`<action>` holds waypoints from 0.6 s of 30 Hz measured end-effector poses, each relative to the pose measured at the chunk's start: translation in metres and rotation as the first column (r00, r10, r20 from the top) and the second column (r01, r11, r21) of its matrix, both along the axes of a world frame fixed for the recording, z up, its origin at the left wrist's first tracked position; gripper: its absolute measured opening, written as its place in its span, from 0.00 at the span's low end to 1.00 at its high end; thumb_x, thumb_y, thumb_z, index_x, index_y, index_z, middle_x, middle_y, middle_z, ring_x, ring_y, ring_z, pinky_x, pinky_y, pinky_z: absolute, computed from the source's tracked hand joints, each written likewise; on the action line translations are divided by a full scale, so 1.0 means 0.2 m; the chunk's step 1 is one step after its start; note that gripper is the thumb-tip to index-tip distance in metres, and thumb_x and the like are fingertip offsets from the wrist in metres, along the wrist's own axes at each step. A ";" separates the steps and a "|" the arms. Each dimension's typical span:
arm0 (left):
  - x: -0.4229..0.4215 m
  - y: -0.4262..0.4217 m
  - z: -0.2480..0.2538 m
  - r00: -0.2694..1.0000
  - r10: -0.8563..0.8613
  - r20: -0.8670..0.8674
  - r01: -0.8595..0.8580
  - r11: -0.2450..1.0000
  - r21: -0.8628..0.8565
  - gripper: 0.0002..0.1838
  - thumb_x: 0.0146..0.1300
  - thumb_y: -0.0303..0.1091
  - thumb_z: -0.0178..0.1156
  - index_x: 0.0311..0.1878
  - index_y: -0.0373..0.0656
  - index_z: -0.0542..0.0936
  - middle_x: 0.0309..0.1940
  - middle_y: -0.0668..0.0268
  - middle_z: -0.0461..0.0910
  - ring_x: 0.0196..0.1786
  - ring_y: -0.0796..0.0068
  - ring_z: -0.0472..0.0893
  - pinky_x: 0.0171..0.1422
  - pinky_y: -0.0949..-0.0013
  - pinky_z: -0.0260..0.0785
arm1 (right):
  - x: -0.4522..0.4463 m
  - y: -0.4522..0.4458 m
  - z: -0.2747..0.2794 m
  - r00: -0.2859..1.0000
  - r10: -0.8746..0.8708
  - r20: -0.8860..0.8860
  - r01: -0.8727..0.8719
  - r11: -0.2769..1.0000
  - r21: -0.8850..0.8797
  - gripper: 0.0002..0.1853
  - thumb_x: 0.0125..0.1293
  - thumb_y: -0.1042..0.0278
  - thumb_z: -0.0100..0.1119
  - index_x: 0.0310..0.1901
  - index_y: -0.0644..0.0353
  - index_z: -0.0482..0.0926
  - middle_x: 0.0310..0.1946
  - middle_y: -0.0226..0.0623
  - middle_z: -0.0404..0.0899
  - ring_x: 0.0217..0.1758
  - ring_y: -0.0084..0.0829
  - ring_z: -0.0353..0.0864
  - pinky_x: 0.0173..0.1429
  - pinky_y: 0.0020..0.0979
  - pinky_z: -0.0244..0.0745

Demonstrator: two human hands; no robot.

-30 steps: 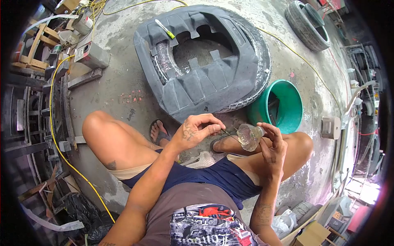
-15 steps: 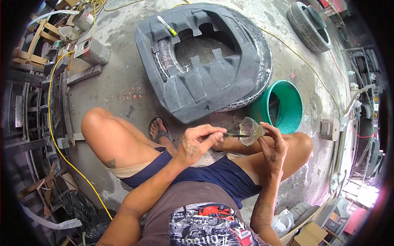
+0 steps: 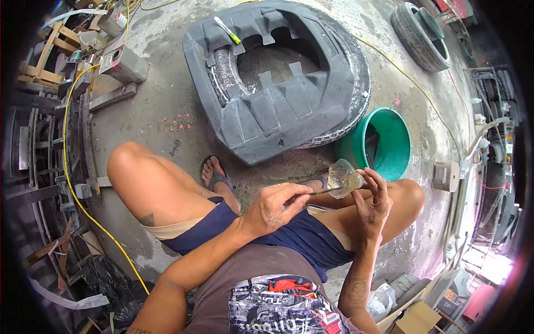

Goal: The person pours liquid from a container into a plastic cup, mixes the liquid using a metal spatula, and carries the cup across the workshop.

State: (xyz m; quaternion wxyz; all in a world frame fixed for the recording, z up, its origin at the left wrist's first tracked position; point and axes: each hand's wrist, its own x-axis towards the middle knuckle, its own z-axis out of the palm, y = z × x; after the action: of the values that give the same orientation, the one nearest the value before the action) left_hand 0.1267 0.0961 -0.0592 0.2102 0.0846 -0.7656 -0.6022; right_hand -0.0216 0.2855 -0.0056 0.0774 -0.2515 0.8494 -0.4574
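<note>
My left hand [image 3: 281,205] is closed around a thin dark stick [image 3: 320,193], which points right into the mouth of a clear plastic cup. The cup [image 3: 340,179] looks like the cut-off top of a bottle, tilted, with something yellowish inside. My right hand [image 3: 374,195] pinches its narrow end with the fingertips. What is at the stick's far tip is hard to make out through the plastic. Past my feet, a large dark grey molded shell [image 3: 250,125] rests on a tire [image 3: 361,83]. A white and yellow-green cutter [image 3: 227,30] lies on the shell.
A green bucket [image 3: 409,145] stands by my right knee, with dark items inside. A tire [image 3: 417,36] lies at the back right. Yellow hose [image 3: 94,217] runs along the left, near a metal can [image 3: 125,64]. A beige container [image 3: 445,175] stands at the right.
My left hand has moved slightly down and right, and the stick now slants up toward the cup. The cup has shifted a little right and is turned slightly in my right hand.
</note>
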 end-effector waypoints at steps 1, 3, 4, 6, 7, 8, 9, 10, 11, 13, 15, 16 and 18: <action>0.00 0.01 0.00 0.999 -0.027 -0.032 0.026 0.999 -0.036 0.09 0.63 0.23 0.67 0.47 0.37 0.84 0.34 0.57 0.86 0.30 0.67 0.84 0.35 0.68 0.75 | 0.00 0.00 0.00 1.000 -0.005 0.028 0.006 1.000 -0.028 0.25 0.55 0.88 0.66 0.56 0.61 0.81 0.51 0.37 0.87 0.52 0.29 0.87 0.58 0.30 0.80; -0.01 0.00 0.00 0.998 -0.027 -0.049 0.019 0.990 -0.141 0.10 0.62 0.23 0.68 0.46 0.37 0.84 0.33 0.58 0.85 0.29 0.65 0.84 0.34 0.66 0.75 | 0.00 0.02 -0.01 0.999 -0.011 0.053 0.014 0.998 -0.057 0.25 0.55 0.89 0.65 0.56 0.61 0.81 0.51 0.37 0.87 0.52 0.29 0.87 0.58 0.30 0.80; -0.01 -0.01 0.00 0.997 -0.032 -0.067 0.014 0.970 -0.244 0.11 0.60 0.22 0.68 0.46 0.37 0.83 0.32 0.58 0.84 0.28 0.64 0.83 0.33 0.65 0.74 | 0.00 0.03 -0.02 0.999 0.007 0.036 -0.007 1.000 0.000 0.25 0.55 0.89 0.65 0.56 0.62 0.81 0.52 0.37 0.87 0.53 0.29 0.87 0.59 0.30 0.79; -0.01 -0.02 -0.02 0.996 -0.013 -0.087 -0.011 0.963 -0.270 0.11 0.60 0.22 0.69 0.46 0.37 0.83 0.31 0.58 0.84 0.28 0.63 0.82 0.33 0.64 0.74 | 0.00 0.05 -0.03 1.000 0.021 0.019 -0.022 0.998 0.057 0.25 0.54 0.90 0.64 0.56 0.63 0.81 0.52 0.38 0.87 0.53 0.29 0.87 0.60 0.30 0.79; -0.01 -0.03 -0.03 0.994 0.007 -0.107 -0.039 0.955 -0.295 0.12 0.59 0.22 0.69 0.46 0.37 0.82 0.30 0.59 0.83 0.27 0.63 0.82 0.33 0.63 0.73 | 0.00 0.06 -0.05 0.999 0.010 0.043 -0.011 1.000 0.021 0.25 0.54 0.90 0.64 0.56 0.63 0.81 0.52 0.38 0.87 0.53 0.29 0.87 0.61 0.30 0.79; 0.00 -0.03 -0.02 0.994 0.004 -0.106 -0.036 0.955 -0.294 0.12 0.59 0.22 0.69 0.46 0.37 0.82 0.30 0.59 0.83 0.27 0.63 0.82 0.33 0.63 0.73 | 0.00 0.07 -0.06 0.998 0.001 0.069 0.000 1.000 -0.015 0.25 0.54 0.90 0.64 0.55 0.63 0.81 0.52 0.38 0.86 0.54 0.29 0.87 0.61 0.30 0.79; 0.00 -0.02 -0.02 0.993 0.012 -0.118 -0.047 0.952 -0.303 0.13 0.58 0.22 0.70 0.46 0.36 0.82 0.29 0.59 0.83 0.27 0.63 0.81 0.32 0.64 0.73 | 0.00 0.07 -0.05 0.998 -0.002 0.069 0.003 1.000 -0.015 0.25 0.54 0.90 0.64 0.55 0.63 0.81 0.52 0.38 0.86 0.54 0.29 0.87 0.61 0.30 0.79; 0.00 -0.02 0.00 0.991 0.019 -0.130 -0.059 0.948 -0.312 0.13 0.57 0.22 0.70 0.46 0.36 0.82 0.28 0.60 0.82 0.27 0.63 0.81 0.32 0.64 0.73 | -0.01 0.08 -0.05 0.998 0.003 0.064 -0.003 1.000 0.008 0.26 0.54 0.90 0.64 0.56 0.63 0.80 0.53 0.39 0.86 0.54 0.30 0.86 0.61 0.30 0.79; 0.00 -0.02 0.02 0.991 0.016 -0.131 -0.057 0.948 -0.312 0.13 0.57 0.22 0.70 0.46 0.36 0.82 0.28 0.60 0.82 0.27 0.63 0.81 0.32 0.64 0.73 | -0.01 0.08 -0.05 0.998 0.008 0.060 -0.010 0.999 0.030 0.26 0.54 0.90 0.63 0.57 0.64 0.79 0.53 0.39 0.86 0.55 0.30 0.86 0.61 0.30 0.79; 0.00 -0.02 0.07 0.987 -0.079 -0.142 0.021 0.930 -0.366 0.14 0.56 0.21 0.71 0.46 0.36 0.82 0.26 0.61 0.80 0.26 0.64 0.80 0.32 0.65 0.72 | 0.00 0.07 -0.04 0.997 -0.005 0.082 0.006 1.000 -0.019 0.27 0.55 0.90 0.63 0.58 0.64 0.78 0.53 0.40 0.86 0.56 0.31 0.86 0.62 0.30 0.79; 0.00 -0.03 0.08 0.986 -0.069 -0.154 0.005 0.923 -0.386 0.14 0.55 0.21 0.71 0.45 0.36 0.82 0.25 0.61 0.80 0.26 0.64 0.80 0.32 0.65 0.72 | 0.01 0.06 -0.04 0.994 -0.014 0.105 0.021 0.997 -0.069 0.28 0.55 0.91 0.62 0.60 0.65 0.77 0.54 0.42 0.86 0.57 0.31 0.85 0.62 0.30 0.78; -0.01 -0.03 0.08 0.984 -0.061 -0.167 -0.011 0.915 -0.404 0.14 0.55 0.21 0.71 0.45 0.35 0.82 0.25 0.61 0.79 0.26 0.65 0.80 0.32 0.64 0.72 | 0.02 0.06 -0.05 0.990 -0.017 0.137 0.029 0.996 -0.082 0.28 0.56 0.91 0.62 0.61 0.65 0.77 0.54 0.43 0.85 0.58 0.31 0.85 0.63 0.30 0.78; -0.01 -0.04 0.06 0.988 -0.043 -0.151 -0.022 0.914 -0.404 0.13 0.55 0.21 0.71 0.45 0.35 0.82 0.25 0.61 0.80 0.26 0.65 0.80 0.33 0.64 0.72 | 0.02 0.07 -0.05 0.985 -0.023 0.169 0.040 0.995 -0.095 0.28 0.57 0.91 0.61 0.62 0.66 0.76 0.55 0.44 0.85 0.59 0.32 0.84 0.64 0.31 0.77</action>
State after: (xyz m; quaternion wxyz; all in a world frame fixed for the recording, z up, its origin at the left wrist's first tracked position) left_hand 0.1251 0.0883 -0.0476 0.2795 -0.0125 -0.8551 -0.4366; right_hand -0.0168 0.2991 -0.0152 0.1290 -0.2022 0.8201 -0.5195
